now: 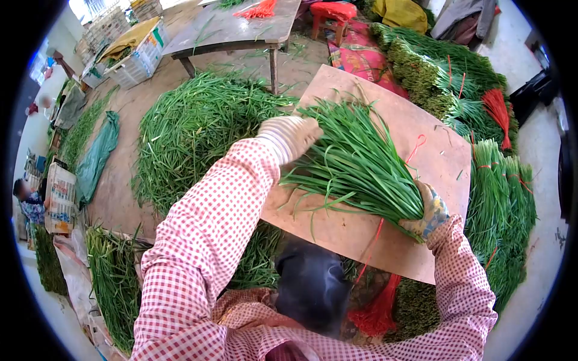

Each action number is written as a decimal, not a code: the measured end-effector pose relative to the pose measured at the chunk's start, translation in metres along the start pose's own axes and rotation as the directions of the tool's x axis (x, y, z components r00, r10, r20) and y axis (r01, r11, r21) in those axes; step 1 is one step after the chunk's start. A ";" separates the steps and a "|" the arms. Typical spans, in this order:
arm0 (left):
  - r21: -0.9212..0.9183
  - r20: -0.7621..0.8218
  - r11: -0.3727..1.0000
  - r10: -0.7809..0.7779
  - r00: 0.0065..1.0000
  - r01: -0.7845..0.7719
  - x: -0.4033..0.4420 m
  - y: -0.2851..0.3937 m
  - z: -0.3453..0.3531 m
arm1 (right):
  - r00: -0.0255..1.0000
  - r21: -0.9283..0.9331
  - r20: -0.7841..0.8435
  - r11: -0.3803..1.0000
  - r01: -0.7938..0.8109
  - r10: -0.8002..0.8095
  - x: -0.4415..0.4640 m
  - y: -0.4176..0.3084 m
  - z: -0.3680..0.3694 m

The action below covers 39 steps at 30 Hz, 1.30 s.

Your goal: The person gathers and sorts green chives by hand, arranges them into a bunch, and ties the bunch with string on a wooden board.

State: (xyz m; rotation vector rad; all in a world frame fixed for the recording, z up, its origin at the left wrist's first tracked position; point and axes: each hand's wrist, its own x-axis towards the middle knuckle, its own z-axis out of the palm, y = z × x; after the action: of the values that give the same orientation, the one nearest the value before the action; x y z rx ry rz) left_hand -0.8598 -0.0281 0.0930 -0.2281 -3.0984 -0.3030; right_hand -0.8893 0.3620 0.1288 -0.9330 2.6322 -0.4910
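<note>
A loose bunch of garlic chives (361,162) lies across a brown board (331,78), leaf tips fanned toward the upper left. My right hand (428,212), in a patterned glove, is closed around the stem end. At the leafy end is my left hand (292,137), in a striped glove, its fingers curled at the edge of the leaves; what they pinch, if anything, is hidden. A red tie (416,148) passes under the bunch, with one end showing above it and the other hanging over the board's near edge.
Left of the board is a big heap of loose green leaves (192,126). Tied chive bundles (490,192) are stacked at the right, with red ties (497,114) on them. More red ties (376,310) hang below the board. A table (235,27) stands behind.
</note>
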 end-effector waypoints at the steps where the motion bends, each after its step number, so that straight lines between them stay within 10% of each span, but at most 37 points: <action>1: 0.127 0.145 0.983 -0.148 0.978 0.130 0.002 0.010 -0.021 | 1.000 0.000 0.003 1.000 -0.006 0.006 0.000 0.001 0.000; 4: 0.242 0.060 0.846 -0.502 0.863 0.475 -0.038 -0.086 -0.018 | 1.000 -0.002 -0.018 1.000 0.018 -0.018 0.000 0.001 0.000; 5: 0.464 0.120 0.808 -0.463 0.878 0.363 -0.058 -0.111 -0.011 | 1.000 0.005 -0.023 1.000 0.006 -0.006 0.000 0.001 -0.001; 6: 0.030 0.081 0.687 -0.725 0.684 0.726 -0.068 -0.099 -0.027 | 0.999 -0.002 -0.026 1.000 0.022 -0.022 0.001 0.000 -0.002; 9: -0.248 -0.183 0.839 -0.532 0.827 0.485 -0.067 -0.034 -0.051 | 1.000 -0.002 -0.013 1.000 0.006 -0.006 -0.002 -0.002 -0.003; 15: -0.088 0.091 0.994 -0.049 0.995 0.057 -0.014 0.085 -0.027 | 0.999 0.011 0.016 0.999 -0.044 0.044 -0.001 -0.003 -0.002; 19: -0.033 0.097 0.900 -0.431 0.897 0.435 -0.020 0.013 -0.031 | 1.000 0.039 0.012 0.999 -0.007 0.006 -0.002 -0.001 -0.003; 21: 0.083 0.141 0.705 -0.708 0.693 0.704 -0.059 -0.030 -0.049 | 0.999 0.047 0.025 0.998 -0.037 0.036 -0.001 -0.002 -0.004; 25: 0.266 0.087 0.644 -0.757 0.648 0.717 -0.150 -0.050 -0.048 | 0.998 0.093 -0.034 0.994 0.064 -0.061 0.003 0.007 0.001; 30: -0.135 -0.038 0.866 -0.490 0.871 0.481 -0.137 0.018 -0.059 | 0.943 -0.157 0.204 0.960 -0.233 0.263 0.004 -0.038 -0.030; 33: -0.334 -0.059 0.884 -0.366 0.929 0.327 -0.099 0.070 -0.052 | 0.970 -0.093 0.165 0.982 -0.166 0.180 0.003 -0.025 -0.022; 39: -0.182 -0.080 0.973 -0.161 0.984 0.145 -0.027 0.113 -0.020 | 0.989 -0.031 0.105 0.994 -0.101 0.104 0.003 -0.008 -0.010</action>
State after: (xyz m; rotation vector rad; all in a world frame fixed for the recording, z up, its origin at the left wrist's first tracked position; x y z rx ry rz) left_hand -0.8159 0.0741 0.1331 0.0239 -3.0015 -0.5744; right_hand -0.8908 0.3566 0.1403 -0.8032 2.5801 -0.3733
